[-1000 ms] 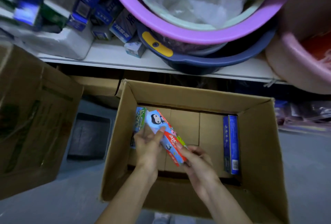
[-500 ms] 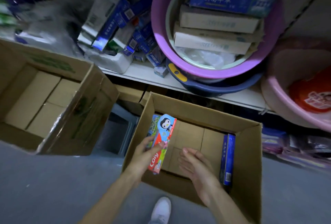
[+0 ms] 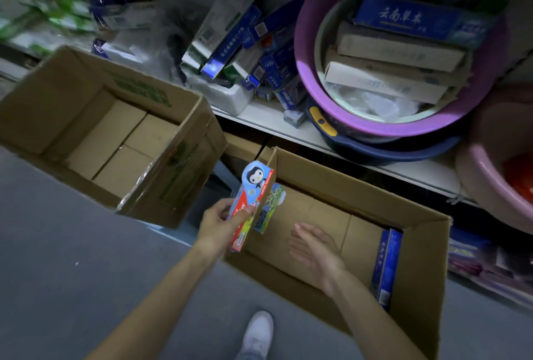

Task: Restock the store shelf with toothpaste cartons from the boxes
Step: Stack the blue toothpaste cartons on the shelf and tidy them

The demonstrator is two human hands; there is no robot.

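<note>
My left hand [image 3: 220, 224] grips a children's toothpaste carton [image 3: 253, 186] with a penguin picture, held upright over the left wall of the open cardboard box [image 3: 418, 244]. A green and blue carton [image 3: 269, 208] leans against the inside of that wall, just right of the held one. My right hand [image 3: 314, 250] hovers flat and relaxed over the box floor, holding nothing. A blue carton [image 3: 386, 267] stands on edge against the box's right wall. The white shelf [image 3: 302, 132] above carries a loose pile of blue toothpaste cartons [image 3: 245, 48].
A second open cardboard box [image 3: 109, 135] sits on the floor at the left. On the shelf, a purple basin [image 3: 403, 126] holds stacked cartons above a dark blue basin [image 3: 389, 152]. A pink basin [image 3: 484, 186] is at the right. My white shoe [image 3: 258, 331] stands on the grey floor.
My right hand let go of the penguin carton and now hovers flat over the box. My left hand carried the carton up and left to the box wall. The view rose.
</note>
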